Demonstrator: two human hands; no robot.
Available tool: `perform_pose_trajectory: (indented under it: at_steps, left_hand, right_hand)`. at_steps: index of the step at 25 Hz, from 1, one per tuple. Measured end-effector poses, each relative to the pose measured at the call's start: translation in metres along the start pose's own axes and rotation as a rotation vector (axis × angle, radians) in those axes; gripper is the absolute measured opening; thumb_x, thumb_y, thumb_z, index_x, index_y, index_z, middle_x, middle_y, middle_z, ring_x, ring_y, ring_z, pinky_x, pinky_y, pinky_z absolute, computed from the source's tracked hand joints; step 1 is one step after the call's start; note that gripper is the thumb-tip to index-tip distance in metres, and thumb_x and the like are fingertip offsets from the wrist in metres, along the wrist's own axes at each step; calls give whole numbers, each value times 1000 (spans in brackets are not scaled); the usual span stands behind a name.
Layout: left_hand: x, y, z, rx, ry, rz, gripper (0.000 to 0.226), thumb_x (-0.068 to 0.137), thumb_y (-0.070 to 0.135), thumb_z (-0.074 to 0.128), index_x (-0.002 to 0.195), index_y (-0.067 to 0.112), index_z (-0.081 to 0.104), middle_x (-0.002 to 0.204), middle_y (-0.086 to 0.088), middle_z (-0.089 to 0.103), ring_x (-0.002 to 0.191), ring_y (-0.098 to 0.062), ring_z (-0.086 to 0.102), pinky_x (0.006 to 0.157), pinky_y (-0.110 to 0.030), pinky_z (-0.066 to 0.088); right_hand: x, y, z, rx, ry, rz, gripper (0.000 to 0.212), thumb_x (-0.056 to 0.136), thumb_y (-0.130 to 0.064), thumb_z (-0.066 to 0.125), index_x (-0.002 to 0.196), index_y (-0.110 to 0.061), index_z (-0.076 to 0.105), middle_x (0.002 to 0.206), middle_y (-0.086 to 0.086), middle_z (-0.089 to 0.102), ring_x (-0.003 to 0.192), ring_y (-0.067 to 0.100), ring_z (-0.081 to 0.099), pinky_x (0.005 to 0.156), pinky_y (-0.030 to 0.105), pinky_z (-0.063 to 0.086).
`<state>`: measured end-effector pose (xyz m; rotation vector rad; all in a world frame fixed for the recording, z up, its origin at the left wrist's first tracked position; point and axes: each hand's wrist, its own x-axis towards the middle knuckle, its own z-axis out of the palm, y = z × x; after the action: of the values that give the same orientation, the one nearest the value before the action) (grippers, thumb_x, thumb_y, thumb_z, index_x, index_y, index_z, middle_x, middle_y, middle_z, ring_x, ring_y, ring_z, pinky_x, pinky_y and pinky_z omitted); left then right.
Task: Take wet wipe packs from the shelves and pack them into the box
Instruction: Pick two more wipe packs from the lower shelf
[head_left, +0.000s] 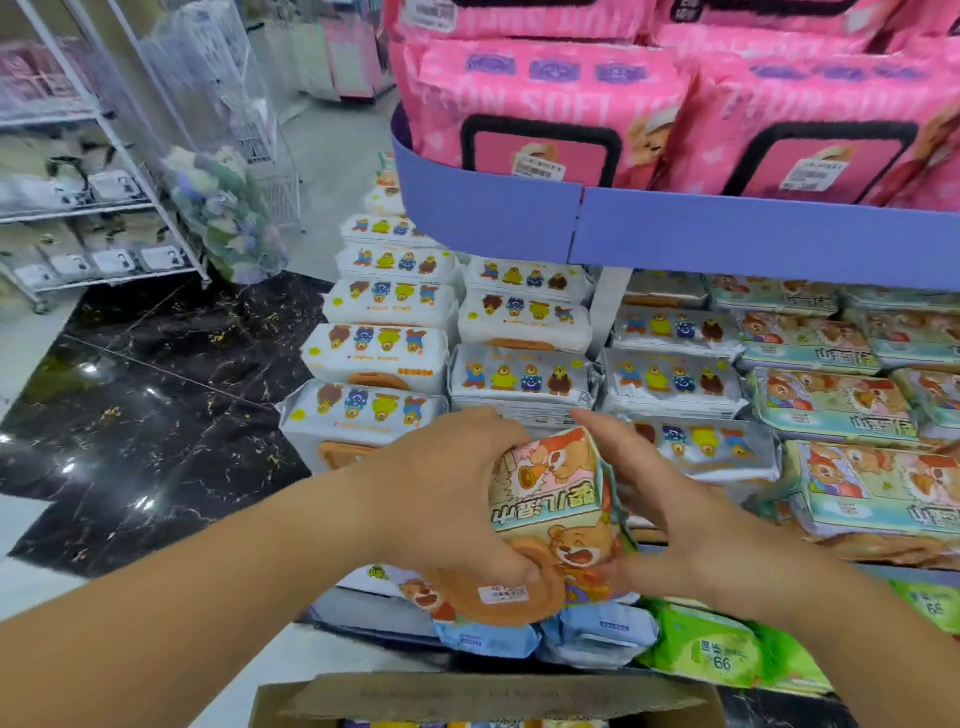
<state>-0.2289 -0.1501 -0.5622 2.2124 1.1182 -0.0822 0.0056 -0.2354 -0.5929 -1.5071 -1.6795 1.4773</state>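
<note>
Both hands hold one bear-print wet wipe pack (558, 519) in front of the shelves. The left hand (447, 504) curls round its 9 o'clock side, thumb beneath. The right hand (675, 525) clasps its 3 o'clock edge, fingers behind. The cardboard box (488, 699) sits at 6 o'clock, below the pack, not touching it.

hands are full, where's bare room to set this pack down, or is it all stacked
Bare: the black marble floor left of the white packs, and the pale floor strip beside the box. Crowded: shelves around the held bear pack are packed edge to edge.
</note>
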Motion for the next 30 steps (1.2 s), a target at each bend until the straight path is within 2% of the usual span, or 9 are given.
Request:
perform_pose_trajectory:
  at_steps: [2, 4, 5, 8, 10, 13, 16, 22, 30]
  left_hand:
    - [-40, -71, 2, -68, 40, -9, 87, 22, 77, 74, 86, 20, 59, 80, 13, 52, 98, -15, 59, 87, -35, 53]
    - [-62, -123, -7, -49, 53, -57, 53, 54, 62, 77, 74, 18, 57, 74, 8, 52, 108, -22, 65, 77, -31, 50]
    - [-79, -127, -26, 28, 27, -107, 49, 60, 62, 75, 82, 22, 59, 82, 12, 52, 112, -16, 61, 76, -25, 45]
    - [-115, -130, -65, 325, 168, -115, 91, 46, 79, 69, 126, 44, 44, 105, 25, 39, 105, 0, 41, 83, -16, 40]
    - [-135, -144, -79, 342, 166, -149, 91, 48, 77, 72, 128, 48, 39, 107, 25, 37, 103, 1, 39, 82, -16, 42]
    - [-135, -168, -84, 304, 181, -148, 85, 51, 72, 77, 124, 49, 40, 107, 26, 39, 103, 2, 40, 79, -16, 43]
    - [-137, -179, -82, 254, 198, -139, 84, 48, 74, 76, 120, 50, 42, 106, 26, 41, 101, 4, 42, 78, -17, 45]
    - [-123, -176, -68, 303, 81, -114, 91, 49, 85, 66, 128, 50, 37, 110, 26, 38, 105, 1, 40, 86, -21, 49]
    - [-77, -153, -55, 344, 91, -70, 104, 53, 79, 68, 143, 37, 38, 112, 23, 36, 106, -4, 38, 94, -23, 45]
  right_hand:
    - [23, -15, 11, 7, -15, 30, 63, 81, -47, 74, 138, -46, 46, 139, -23, 52, 142, 10, 42, 114, 42, 38]
    - [55, -46, 36, -165, -77, 24, 67, 80, -33, 73, 140, -42, 46, 142, -26, 46, 140, 2, 39, 110, 31, 36]
    - [66, -61, 51, -262, -38, 38, 66, 84, -33, 73, 143, -41, 43, 142, -25, 43, 139, 2, 38, 108, 27, 36]
    - [126, -90, 94, -677, 131, -51, 76, 84, -49, 73, 148, -30, 37, 144, -9, 43, 134, 16, 40, 105, 33, 40]
    - [169, -91, 116, -935, 121, -86, 80, 77, -60, 74, 141, -25, 41, 134, -3, 48, 122, 22, 46, 99, 37, 44]
    - [197, -86, 126, -1079, 149, -30, 79, 71, -68, 71, 130, -22, 45, 125, -1, 44, 116, 24, 45, 96, 40, 40]
    - [182, -87, 117, -1075, 120, -36, 82, 65, -75, 59, 126, -20, 54, 121, -1, 47, 112, 23, 46, 93, 39, 43]
    - [97, -59, 53, -862, 108, 91, 87, 62, -61, 83, 133, -22, 52, 108, -12, 41, 102, 11, 42, 90, 33, 44]
    - [88, -18, 37, -1080, 304, 143, 92, 75, -65, 72, 148, -24, 35, 137, -7, 37, 129, 18, 37, 106, 36, 38]
